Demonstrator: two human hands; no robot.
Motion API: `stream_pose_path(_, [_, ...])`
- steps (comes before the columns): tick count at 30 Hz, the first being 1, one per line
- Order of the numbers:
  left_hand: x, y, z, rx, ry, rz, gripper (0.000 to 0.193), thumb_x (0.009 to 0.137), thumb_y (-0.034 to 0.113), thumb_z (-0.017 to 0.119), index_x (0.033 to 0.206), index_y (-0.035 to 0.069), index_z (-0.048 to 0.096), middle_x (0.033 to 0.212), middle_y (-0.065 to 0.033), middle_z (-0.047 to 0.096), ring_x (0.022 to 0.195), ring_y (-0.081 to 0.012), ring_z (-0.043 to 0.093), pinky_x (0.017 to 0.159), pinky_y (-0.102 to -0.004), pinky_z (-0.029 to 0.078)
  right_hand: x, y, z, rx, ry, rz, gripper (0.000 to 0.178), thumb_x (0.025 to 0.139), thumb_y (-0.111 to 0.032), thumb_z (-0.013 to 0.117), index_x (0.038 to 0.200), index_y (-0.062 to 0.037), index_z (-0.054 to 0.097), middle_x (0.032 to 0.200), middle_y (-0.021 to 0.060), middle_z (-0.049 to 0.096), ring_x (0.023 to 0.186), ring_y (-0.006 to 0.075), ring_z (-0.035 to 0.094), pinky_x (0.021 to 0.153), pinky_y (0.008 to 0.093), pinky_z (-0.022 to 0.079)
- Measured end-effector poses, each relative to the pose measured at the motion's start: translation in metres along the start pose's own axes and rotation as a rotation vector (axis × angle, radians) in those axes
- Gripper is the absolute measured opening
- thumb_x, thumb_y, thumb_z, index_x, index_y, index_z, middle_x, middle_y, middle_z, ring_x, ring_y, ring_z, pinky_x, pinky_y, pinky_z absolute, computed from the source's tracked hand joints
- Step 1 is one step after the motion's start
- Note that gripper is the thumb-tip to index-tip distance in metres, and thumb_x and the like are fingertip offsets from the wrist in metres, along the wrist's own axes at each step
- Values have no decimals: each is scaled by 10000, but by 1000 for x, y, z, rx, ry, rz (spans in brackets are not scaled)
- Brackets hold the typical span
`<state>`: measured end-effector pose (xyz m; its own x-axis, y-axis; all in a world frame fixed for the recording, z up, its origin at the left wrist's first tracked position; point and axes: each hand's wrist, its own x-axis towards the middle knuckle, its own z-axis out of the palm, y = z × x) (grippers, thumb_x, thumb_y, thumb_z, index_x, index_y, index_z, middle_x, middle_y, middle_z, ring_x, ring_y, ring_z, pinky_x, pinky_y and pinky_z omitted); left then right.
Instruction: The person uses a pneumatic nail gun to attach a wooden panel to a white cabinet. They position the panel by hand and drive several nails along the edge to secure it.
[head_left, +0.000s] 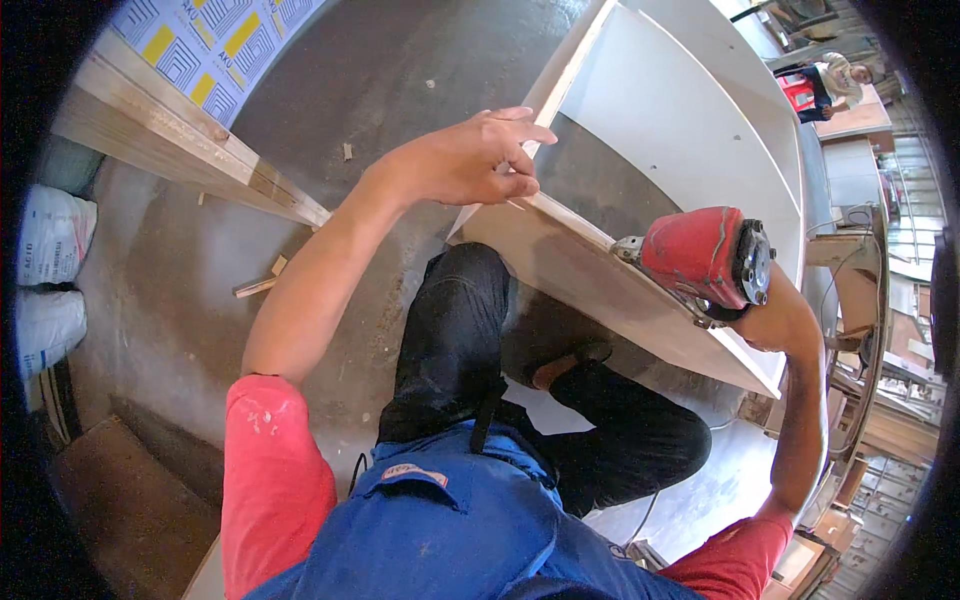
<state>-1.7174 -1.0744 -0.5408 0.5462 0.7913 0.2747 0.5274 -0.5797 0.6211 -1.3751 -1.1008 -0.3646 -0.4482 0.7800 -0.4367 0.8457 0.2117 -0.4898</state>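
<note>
Our right hand (772, 318) grasps a red nail gun (690, 255), wrapped round it at its far end on the right. The tool's metal nose is at the narrow top edge of a brown side panel (590, 270), part of a large white cabinet (685, 115) that stands on the floor (380, 80) in front of us. Our left hand (485, 160) is at the cabinet's near left corner, where two panels meet, well apart from the tool. Its fingers are bent, with the thumb close under them; we cannot tell whether it pinches the edge or merely rests there.

We crouch in dark trousers (450, 330) and a blue apron (430, 510), one knee raised just beside the brown panel. To our left, a long wooden frame (180, 125) slants toward the floor, next to a patterned sheet (215, 50) in white and yellow. Small wood scraps (258, 285) lie below the frame, and two white sacks (55, 235) sit by the left rim. Far off at upper right, another person (838, 82) is beside a red chair (797, 92).
</note>
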Motion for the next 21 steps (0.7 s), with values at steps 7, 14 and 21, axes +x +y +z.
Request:
stream_pose_path(7, [3, -2, -3, -40, -32, 52, 218, 897, 276, 688, 856, 76, 764, 1433, -79, 529, 1426, -378, 341, 1142, -464, 330, 0, -4, -3, -72, -68, 21, 570, 679, -27, 815, 1207, -27, 601, 1161, 110, 674, 1084, 243, 615, 1001, 373, 436])
stream_pose_path(14, [-13, -1, 2, -88, 103, -41, 253, 917, 299, 667, 905, 64, 762, 1440, -83, 527, 1421, -342, 362, 1144, -446, 326, 2, -8, -5, -26, -101, 68, 573, 676, -45, 833, 1193, -24, 587, 1150, 109, 672, 1055, 239, 625, 988, 370, 442])
stream_pose_path(21, [-17, -8, 9, -382, 141, -75, 278, 941, 292, 635, 951, 44, 761, 1450, -105, 517, 1366, -290, 446, 1118, -411, 346, -1, -5, -4, -115, -49, 86, 576, 689, -79, 842, 1199, -21, 581, 1162, 115, 665, 1075, 231, 618, 989, 360, 442])
